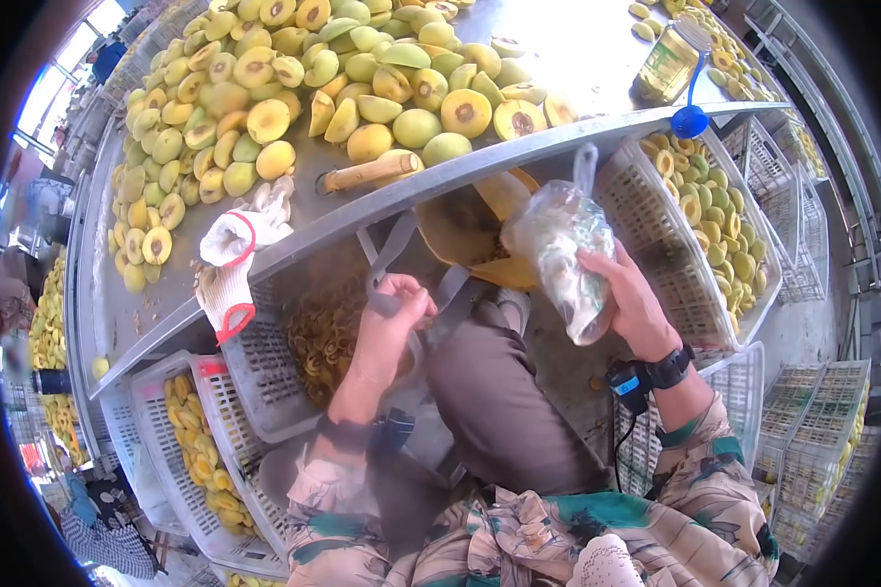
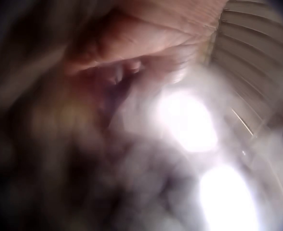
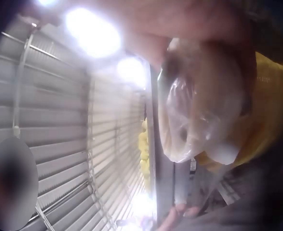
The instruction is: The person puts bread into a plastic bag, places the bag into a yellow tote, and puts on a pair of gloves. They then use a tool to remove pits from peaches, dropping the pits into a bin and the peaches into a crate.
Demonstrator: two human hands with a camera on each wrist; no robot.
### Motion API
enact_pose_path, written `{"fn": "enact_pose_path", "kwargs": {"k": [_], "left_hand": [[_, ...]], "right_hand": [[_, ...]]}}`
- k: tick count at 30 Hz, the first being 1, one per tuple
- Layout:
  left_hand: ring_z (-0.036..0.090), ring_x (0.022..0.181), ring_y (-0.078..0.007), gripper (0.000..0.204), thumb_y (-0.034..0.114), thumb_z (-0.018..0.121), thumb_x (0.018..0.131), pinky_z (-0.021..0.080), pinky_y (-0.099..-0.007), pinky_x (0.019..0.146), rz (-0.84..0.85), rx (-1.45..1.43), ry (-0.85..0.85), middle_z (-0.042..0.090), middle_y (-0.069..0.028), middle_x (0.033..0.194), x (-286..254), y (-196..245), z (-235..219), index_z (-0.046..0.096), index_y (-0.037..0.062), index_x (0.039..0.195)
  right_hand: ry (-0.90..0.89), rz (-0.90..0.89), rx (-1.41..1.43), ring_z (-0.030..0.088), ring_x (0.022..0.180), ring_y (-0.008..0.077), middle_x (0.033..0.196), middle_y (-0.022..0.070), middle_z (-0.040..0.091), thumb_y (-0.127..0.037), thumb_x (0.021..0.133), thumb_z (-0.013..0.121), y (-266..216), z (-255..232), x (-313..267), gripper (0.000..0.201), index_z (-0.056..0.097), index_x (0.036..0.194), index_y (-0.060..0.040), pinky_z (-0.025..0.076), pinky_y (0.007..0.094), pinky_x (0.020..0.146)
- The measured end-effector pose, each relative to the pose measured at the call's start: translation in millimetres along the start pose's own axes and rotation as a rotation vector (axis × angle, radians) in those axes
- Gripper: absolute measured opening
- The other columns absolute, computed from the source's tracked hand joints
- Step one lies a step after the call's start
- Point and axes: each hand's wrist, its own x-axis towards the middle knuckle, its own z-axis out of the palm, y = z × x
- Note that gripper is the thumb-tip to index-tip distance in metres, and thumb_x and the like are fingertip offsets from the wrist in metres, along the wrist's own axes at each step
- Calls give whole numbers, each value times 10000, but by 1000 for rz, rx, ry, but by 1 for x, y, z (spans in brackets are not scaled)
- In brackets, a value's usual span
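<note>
My right hand [image 1: 631,293] grips a clear plastic bag [image 1: 570,259] with whitish and green contents, held up in front of the table edge. The same bag [image 3: 189,120] hangs under my blurred fingers in the right wrist view. My left hand [image 1: 399,298] has its fingers curled round a grey strap [image 1: 394,249], over my lap. In the left wrist view the left hand [image 2: 141,38] is close and blurred. A yellow container [image 1: 460,225] sits between the two hands, below the table edge, partly hidden by the bag.
Halved yellow-green fruit [image 1: 416,127] lies heaped on the metal table [image 1: 303,201]. Near its edge are a wooden handle [image 1: 372,171], white gloves [image 1: 230,259] with red trim and a jar [image 1: 671,64] with a blue lid. Fruit-filled crates [image 1: 661,230] stand on both sides of my legs.
</note>
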Motion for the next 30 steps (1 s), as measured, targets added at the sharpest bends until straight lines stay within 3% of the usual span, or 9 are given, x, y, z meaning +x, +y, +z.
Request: {"fn": "enact_pose_path", "kwargs": {"k": [3,8,10,13,16,17,22,27,30], "left_hand": [[577,878,-125,170,130,641,886,448,-284,824,50,48,-61,603,-40,917,-8,11,7,490,96,957],[589,852,-131,255,76,644,870,459,-274,816,97,-53,-29,593,-47,897,-10,11,11,460,64,1046],[587,844,-146,361,20,640,854,476,-289,804,113,-68,-18,575,-89,984,-10,13,3,432,34,1149],[582,831,-152,483,-31,616,848,480,-289,788,142,-78,-33,556,-116,1046,-12,15,1,393,23,1273],[565,842,-121,559,-37,604,862,456,-256,758,147,-23,-94,575,-81,990,-11,13,5,359,47,1357],[560,848,-113,559,-30,611,863,450,-250,753,145,7,-119,581,-71,974,-11,17,6,361,50,1357],[539,821,-72,577,23,677,855,436,-225,756,98,127,-144,583,-16,886,-12,31,14,380,74,1347],[530,861,-68,506,80,705,857,430,-219,768,111,232,-132,571,-9,931,-9,36,13,415,72,1271],[529,885,-75,429,102,698,868,436,-237,780,152,245,-86,576,-7,942,-5,30,13,462,78,1226]], "right_hand": [[-242,376,332,652,954,225,1104,113,635,-135,916,572,-12,14,5,357,496,1227,21,548,362,829],[-196,426,307,661,930,246,1069,133,643,-113,921,564,25,38,74,303,516,1188,23,553,401,833],[-160,234,43,653,957,296,1065,182,646,-183,854,643,39,37,95,408,519,1183,25,538,395,837],[-30,-111,-1295,628,1001,353,1077,222,641,-259,727,722,48,31,127,564,534,1174,28,514,386,852],[-396,-158,-1497,605,1028,383,1083,231,639,-296,630,742,60,29,159,663,549,1176,25,494,381,866],[-457,30,-1517,557,1126,360,1158,248,598,-312,668,710,52,45,162,635,562,1193,15,448,381,933],[-752,-469,-1499,498,1203,350,1287,222,519,-231,764,648,94,62,226,521,555,1231,-18,414,359,983],[-537,-1192,-1676,522,1174,304,1241,171,560,-251,865,582,142,75,224,426,561,1238,-45,403,374,993],[-698,-611,-1318,548,1165,258,1243,147,580,-133,946,499,138,71,214,286,584,1206,-50,430,350,952]]}}
